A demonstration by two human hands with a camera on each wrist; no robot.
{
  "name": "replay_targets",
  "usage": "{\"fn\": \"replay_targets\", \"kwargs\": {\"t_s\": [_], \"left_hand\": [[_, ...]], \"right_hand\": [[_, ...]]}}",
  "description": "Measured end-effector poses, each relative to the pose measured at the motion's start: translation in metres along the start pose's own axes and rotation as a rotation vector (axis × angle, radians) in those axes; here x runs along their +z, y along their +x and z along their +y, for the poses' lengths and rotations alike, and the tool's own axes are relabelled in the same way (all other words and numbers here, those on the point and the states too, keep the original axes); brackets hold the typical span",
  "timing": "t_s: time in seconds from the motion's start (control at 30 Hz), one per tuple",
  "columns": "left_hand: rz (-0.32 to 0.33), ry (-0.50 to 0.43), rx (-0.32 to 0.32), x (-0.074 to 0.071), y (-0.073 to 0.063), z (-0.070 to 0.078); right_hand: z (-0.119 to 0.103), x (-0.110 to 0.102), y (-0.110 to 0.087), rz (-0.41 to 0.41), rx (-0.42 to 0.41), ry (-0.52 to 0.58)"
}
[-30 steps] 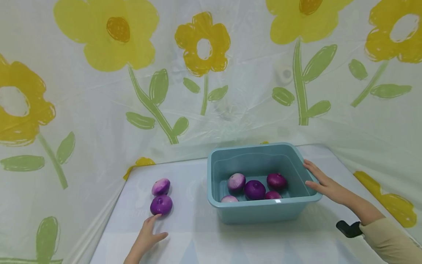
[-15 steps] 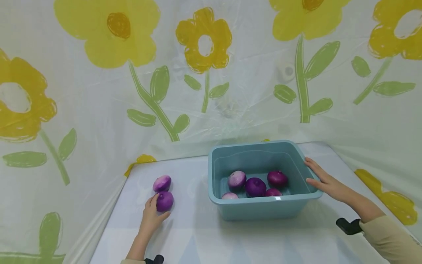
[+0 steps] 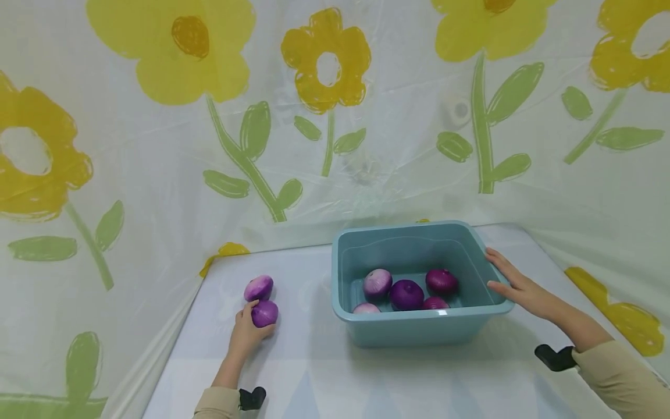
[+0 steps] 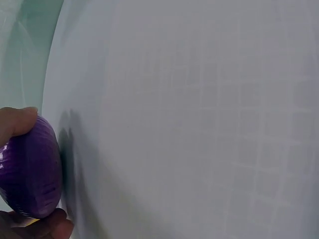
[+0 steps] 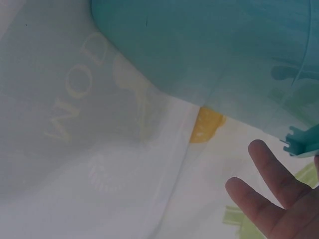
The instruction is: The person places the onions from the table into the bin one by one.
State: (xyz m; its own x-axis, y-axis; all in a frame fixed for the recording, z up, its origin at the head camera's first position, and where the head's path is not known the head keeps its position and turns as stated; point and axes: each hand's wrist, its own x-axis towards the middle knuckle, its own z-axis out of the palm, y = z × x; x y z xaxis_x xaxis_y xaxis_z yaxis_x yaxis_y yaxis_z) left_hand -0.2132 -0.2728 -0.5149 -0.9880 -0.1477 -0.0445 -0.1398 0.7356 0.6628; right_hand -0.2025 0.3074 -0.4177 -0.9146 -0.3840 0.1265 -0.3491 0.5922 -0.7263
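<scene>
My left hand (image 3: 246, 336) holds a purple onion (image 3: 265, 315) between thumb and fingers at the left of the table. In the left wrist view the same onion (image 4: 32, 172) shows with the thumb on one side and fingertips on the other. Just behind it lies a paler purple onion (image 3: 259, 288), close against it. A blue-green plastic basin (image 3: 419, 331) stands to the right with several onions inside, among them a dark one (image 3: 406, 295). On the basin's right rim rests my right hand (image 3: 528, 294), its fingers extended; the right wrist view shows two straight fingers (image 5: 271, 174).
The white table (image 3: 314, 372) has faint printed shapes. A white curtain (image 3: 387, 192) with yellow flowers hangs behind and along both sides. Dark bands (image 3: 555, 358) show at the wrists below the beige sleeves.
My left hand has moved forward from the near side of the front onion and now has its thumb and fingers around it. My right hand stays on the basin rim.
</scene>
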Motion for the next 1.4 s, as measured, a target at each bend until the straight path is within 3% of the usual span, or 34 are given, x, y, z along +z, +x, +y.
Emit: {"fn": "replay_targets", "kwargs": {"t_s": [0.27, 0.47, 0.93, 1.4], "left_hand": [[0.004, -0.024, 0.034, -0.011, -0.002, 0.010], [-0.014, -0.038, 0.074, -0.028, -0.002, 0.029], [-0.043, -0.058, 0.159, -0.064, 0.006, 0.105], [-0.051, -0.099, 0.303, -0.073, 0.021, 0.171]], "right_hand": [[0.002, 0.001, 0.001, -0.004, 0.009, -0.003], [0.000, -0.001, 0.001, 0.000, -0.003, -0.009], [-0.001, -0.003, 0.002, -0.008, 0.036, -0.020], [-0.004, -0.002, 0.002, -0.005, 0.051, -0.041]]}}
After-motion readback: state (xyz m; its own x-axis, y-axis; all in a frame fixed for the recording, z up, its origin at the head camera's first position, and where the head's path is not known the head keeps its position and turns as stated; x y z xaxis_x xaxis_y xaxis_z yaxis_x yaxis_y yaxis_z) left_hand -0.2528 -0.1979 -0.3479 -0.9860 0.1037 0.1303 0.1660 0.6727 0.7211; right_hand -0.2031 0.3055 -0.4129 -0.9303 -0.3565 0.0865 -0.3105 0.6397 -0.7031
